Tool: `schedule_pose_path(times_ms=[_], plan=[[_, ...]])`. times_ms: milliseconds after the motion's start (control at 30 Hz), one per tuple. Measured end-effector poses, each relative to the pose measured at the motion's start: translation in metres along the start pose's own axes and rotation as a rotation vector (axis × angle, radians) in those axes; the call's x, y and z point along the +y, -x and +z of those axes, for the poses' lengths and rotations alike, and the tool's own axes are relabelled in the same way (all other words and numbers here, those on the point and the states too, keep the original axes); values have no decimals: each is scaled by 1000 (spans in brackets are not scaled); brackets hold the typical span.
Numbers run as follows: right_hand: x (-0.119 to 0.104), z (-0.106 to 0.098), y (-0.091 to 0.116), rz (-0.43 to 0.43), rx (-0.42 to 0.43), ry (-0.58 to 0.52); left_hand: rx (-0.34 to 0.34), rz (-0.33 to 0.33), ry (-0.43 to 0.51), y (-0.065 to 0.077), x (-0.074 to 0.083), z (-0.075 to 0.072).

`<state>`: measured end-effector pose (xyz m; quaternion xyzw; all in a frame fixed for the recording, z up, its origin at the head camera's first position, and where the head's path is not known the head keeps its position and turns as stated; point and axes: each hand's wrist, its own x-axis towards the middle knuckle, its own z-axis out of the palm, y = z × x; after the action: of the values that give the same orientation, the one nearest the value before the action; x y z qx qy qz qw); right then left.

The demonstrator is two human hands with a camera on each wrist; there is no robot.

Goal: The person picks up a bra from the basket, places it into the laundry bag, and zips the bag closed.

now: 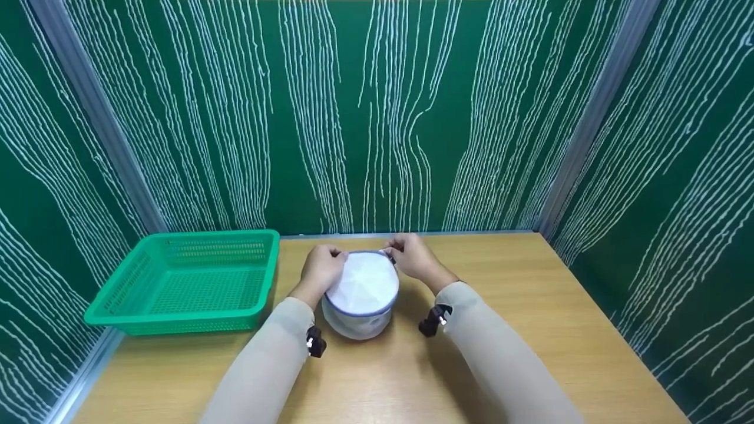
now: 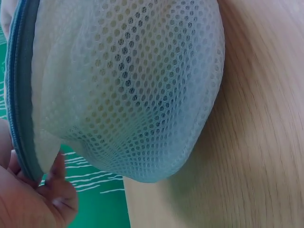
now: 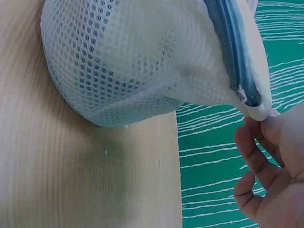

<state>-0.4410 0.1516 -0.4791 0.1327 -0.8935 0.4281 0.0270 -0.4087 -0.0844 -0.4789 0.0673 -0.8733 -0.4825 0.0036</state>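
Note:
A white mesh laundry bag [image 1: 362, 284], round with a blue zipper around its lid, stands on the table between both hands. My left hand [image 1: 323, 268] pinches the zipper rim at the bag's left; in the left wrist view the thumb and fingers are on either side of the blue zipper band [image 2: 21, 95]. At the far right of the rim, my right hand [image 1: 414, 257] pinches the white tab at the zipper's end [image 3: 254, 102], its other fingers loosely bent. The lid lies over the top, and the mesh wall [image 3: 109, 71] bulges and creases below it. Whatever is inside cannot be made out.
To the left, a green plastic basket [image 1: 268, 282] with slotted walls sits near the table's back corner. The wooden table [image 1: 530, 306] extends to the right and front. Green walls [image 1: 412, 118] with white wavy lines enclose the back and sides.

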Motion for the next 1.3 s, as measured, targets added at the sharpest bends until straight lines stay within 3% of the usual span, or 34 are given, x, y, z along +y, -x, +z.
schedule_pose_path(times_ms=[267,500,633,867,1100,1300], plan=[[10,-9,0,28,23,-39,41,-58,46,1,1,-5],[15,-12,3,-22,24,-21,101,8,22,4,-5,-7],[15,-16,4,-16,3,4,99,-23,53,5,-6,-8],[17,-21,6,-58,-27,35,131,4,82,8,-8,-7],[24,-20,6,-70,-25,10,121,-2,94,5,-13,-8],[27,-24,10,-15,-64,-15,68,-6,55,6,-15,-12]])
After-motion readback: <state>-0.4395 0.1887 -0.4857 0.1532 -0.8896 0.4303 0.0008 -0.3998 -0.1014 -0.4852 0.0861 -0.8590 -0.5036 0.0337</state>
